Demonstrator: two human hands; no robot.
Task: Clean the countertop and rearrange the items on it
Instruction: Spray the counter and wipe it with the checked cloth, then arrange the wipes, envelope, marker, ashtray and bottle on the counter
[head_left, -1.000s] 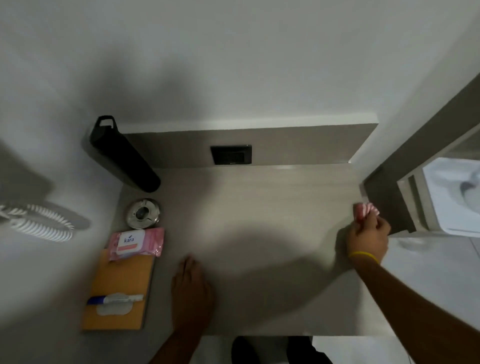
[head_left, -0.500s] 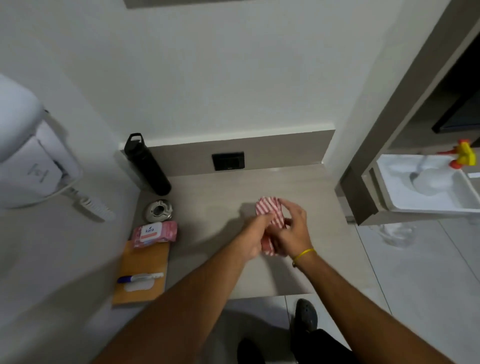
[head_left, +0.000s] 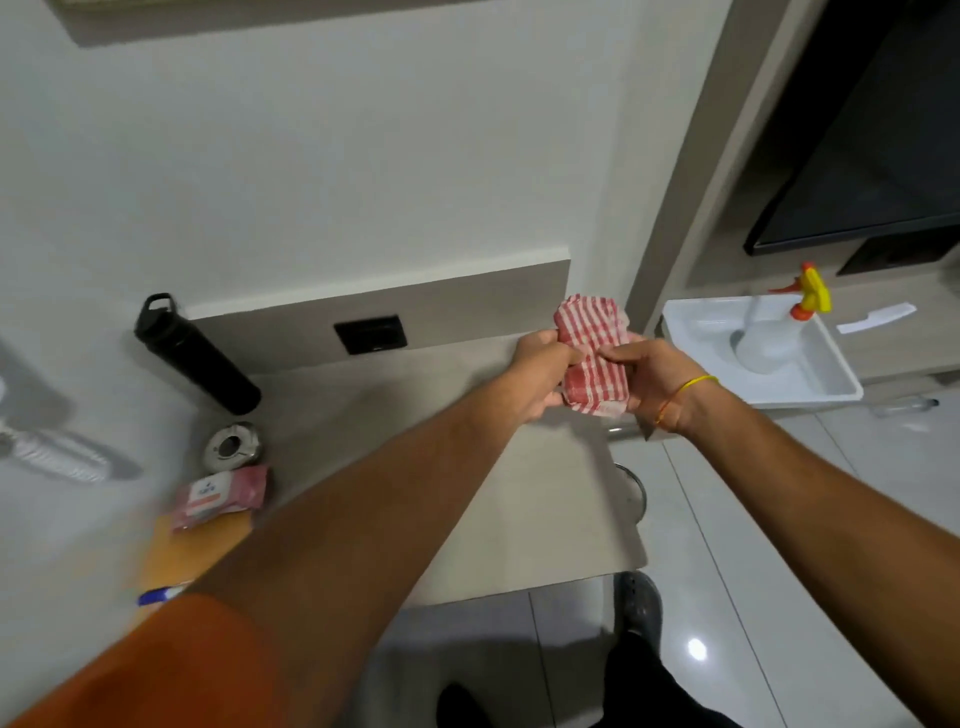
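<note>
Cloth (head_left: 592, 358): red-and-white checked, folded, held above the countertop (head_left: 519, 509) at 1 o'clock.
Left hand (head_left: 543, 376): closed on the cloth's left edge.
Right hand (head_left: 652, 382): closed on its right edge.
Black bottle (head_left: 195, 356): 10 o'clock, at the wall.
Wipes pack (head_left: 221, 493): 9 o'clock, just below the round metal tin (head_left: 231, 447).
Spray bottle (head_left: 774, 332): 2 o'clock, inside the white tub (head_left: 831, 384).

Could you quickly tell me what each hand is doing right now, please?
Left hand: closed on the red-and-white checked cloth.
Right hand: closed on the same cloth.
</note>
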